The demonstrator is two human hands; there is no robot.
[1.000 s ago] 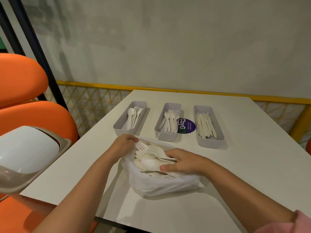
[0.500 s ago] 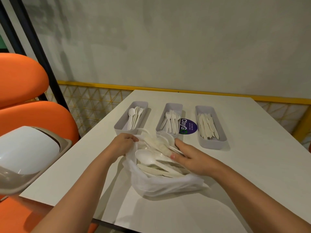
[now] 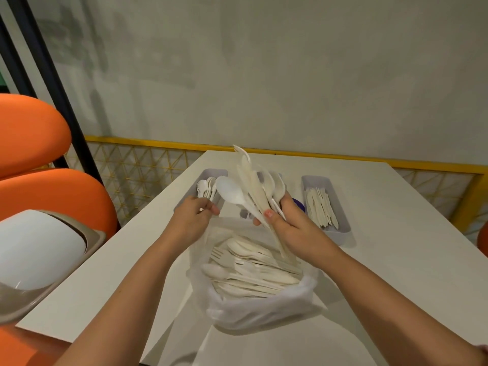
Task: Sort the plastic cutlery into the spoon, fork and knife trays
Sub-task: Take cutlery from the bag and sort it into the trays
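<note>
- Right hand [image 3: 295,229]: fingers clamped on a cutlery bunch [image 3: 252,190], raised over the bag [image 3: 260,311] mid-table [image 3: 396,273].
- Left hand [image 3: 188,219]: fingers pinch the bag's rim.
- Spoon tray [image 3: 212,171] and knife tray [image 3: 343,232] sit toward the far edge.

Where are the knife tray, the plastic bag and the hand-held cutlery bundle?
knife tray [image 3: 338,235]: head view, near end wall.
plastic bag [image 3: 264,310]: head view, folded front rim.
cutlery bundle [image 3: 229,190]: head view, spoon bowl at its left.
</note>
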